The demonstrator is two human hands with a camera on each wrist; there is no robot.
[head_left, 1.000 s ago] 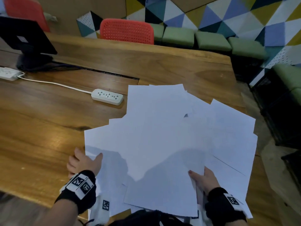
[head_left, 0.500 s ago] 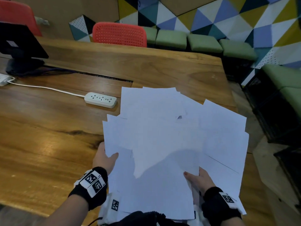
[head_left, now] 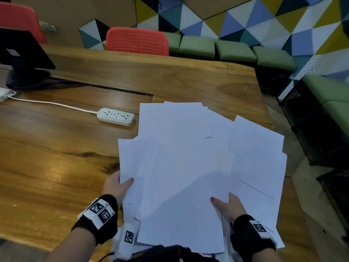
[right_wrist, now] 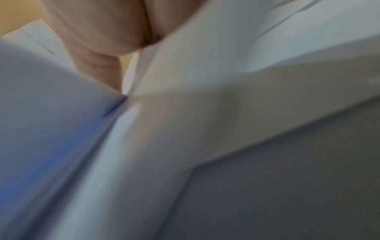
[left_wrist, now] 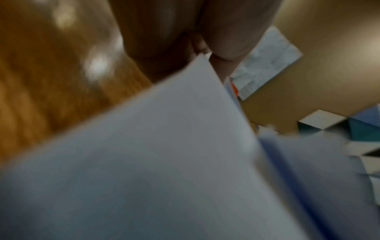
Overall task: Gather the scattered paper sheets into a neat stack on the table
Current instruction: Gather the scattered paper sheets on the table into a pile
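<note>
Paper sheets (head_left: 188,167) fan forward – left hand (head_left: 116,186), right hand (head_left: 229,207) pinching near edges

Matt white paper sheets (head_left: 188,167), glossy wooden table (head_left: 56,167)

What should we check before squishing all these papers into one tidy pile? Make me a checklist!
1. Left hand holds the paper sheets' left edge, thumb on top: ok.
2. Right hand holds the near right part, thumb on top: ok.
3. Sheet edges lined up: not ok, fanned at different angles.
4. Sheets fully over the wooden table: not ok, the right ones stick out past its edge.
5. Power strip away from the sheets: ok.
6. Sheets hidden underneath: cannot tell.
</note>
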